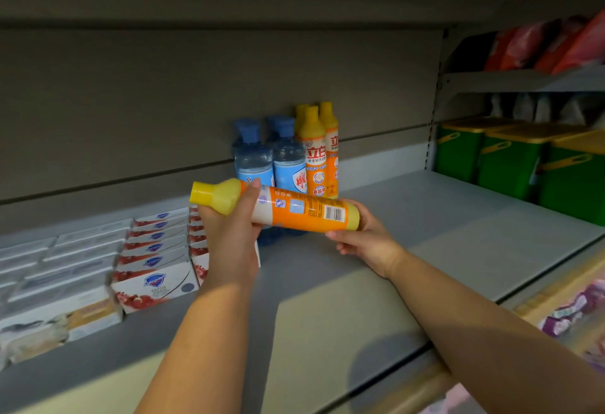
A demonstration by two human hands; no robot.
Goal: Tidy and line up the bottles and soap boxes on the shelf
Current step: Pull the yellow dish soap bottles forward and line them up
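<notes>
Head view: orange bottle held sideways at frame centre, left hand gripping neck, right hand cupping base; soap boxes lower left on shelf.

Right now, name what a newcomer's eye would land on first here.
The orange bottle with a yellow cap stands out, held sideways mid-frame, the left hand gripping near its neck and the right hand its base. Behind it stand blue bottles and upright orange bottles; soap boxes lie in rows at left.

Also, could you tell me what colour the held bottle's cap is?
The cap of the bottle is yellow, clearest in the head view.
</notes>
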